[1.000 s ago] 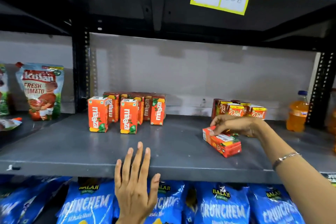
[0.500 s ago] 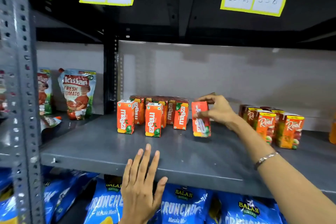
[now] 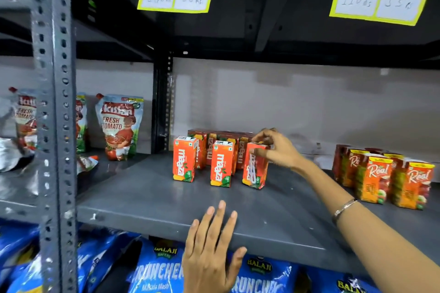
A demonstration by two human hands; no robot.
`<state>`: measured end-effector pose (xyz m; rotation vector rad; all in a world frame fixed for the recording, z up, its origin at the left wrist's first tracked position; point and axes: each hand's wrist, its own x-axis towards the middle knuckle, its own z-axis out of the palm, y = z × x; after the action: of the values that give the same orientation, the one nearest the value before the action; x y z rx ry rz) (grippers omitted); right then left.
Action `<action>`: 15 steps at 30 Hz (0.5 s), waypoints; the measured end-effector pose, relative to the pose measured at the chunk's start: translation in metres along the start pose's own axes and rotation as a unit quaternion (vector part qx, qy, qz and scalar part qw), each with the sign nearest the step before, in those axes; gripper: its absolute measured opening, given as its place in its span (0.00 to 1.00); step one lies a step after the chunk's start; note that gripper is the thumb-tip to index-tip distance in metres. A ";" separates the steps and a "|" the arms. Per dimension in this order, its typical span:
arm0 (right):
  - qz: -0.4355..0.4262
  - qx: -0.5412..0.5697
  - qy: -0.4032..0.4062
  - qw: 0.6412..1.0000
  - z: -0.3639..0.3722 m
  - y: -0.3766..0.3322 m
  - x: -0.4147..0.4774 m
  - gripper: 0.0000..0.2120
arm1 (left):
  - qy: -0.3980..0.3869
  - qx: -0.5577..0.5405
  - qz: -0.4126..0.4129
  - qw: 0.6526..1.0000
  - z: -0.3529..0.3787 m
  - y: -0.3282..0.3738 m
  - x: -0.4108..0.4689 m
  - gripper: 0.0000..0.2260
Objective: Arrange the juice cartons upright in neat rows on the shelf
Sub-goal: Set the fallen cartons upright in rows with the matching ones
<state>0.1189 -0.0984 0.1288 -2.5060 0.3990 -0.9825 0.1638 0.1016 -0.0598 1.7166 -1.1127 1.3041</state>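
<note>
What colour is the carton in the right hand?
Orange-red with white lettering, on the Maaza carton gripped by the right hand; head view.

"maaza" cartons (image 3: pixel 184 162), "Real" cartons (image 3: pixel 373 181), "Kissan" pouch (image 3: pixel 119 126)

Right hand (image 3: pixel 277 148) pinching, left hand (image 3: pixel 213 248) flat.

The shelf (image 3: pixel 147 202) lies bare from 6 to 9 o'clock, in front of the Maaza cartons (image 3: pixel 202 162). Between these and the Real cartons (image 3: pixel 385 178) at 3 o'clock runs an open lane, crossed by the right forearm (image 3: pixel 333 192). The steel upright (image 3: pixel 54 112) blocks 9 o'clock.
</note>
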 end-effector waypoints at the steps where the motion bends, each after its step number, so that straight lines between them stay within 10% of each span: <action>1: 0.004 0.024 -0.021 0.999 -0.004 -0.003 0.001 0.14 | 0.000 -0.004 -0.001 1.000 0.000 0.000 0.000 0.21; 7: 0.046 0.077 -0.192 0.977 -0.023 -0.011 0.004 0.22 | -0.005 -0.014 0.004 1.000 0.001 -0.001 -0.001 0.21; 15: 0.041 -0.003 -0.172 0.984 -0.029 -0.009 0.001 0.19 | -0.004 0.004 0.000 1.000 -0.001 0.000 0.000 0.21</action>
<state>0.1000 -0.0992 0.1530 -2.5748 0.3917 -0.5014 0.1632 0.1022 -0.0601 1.7289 -1.1126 1.3059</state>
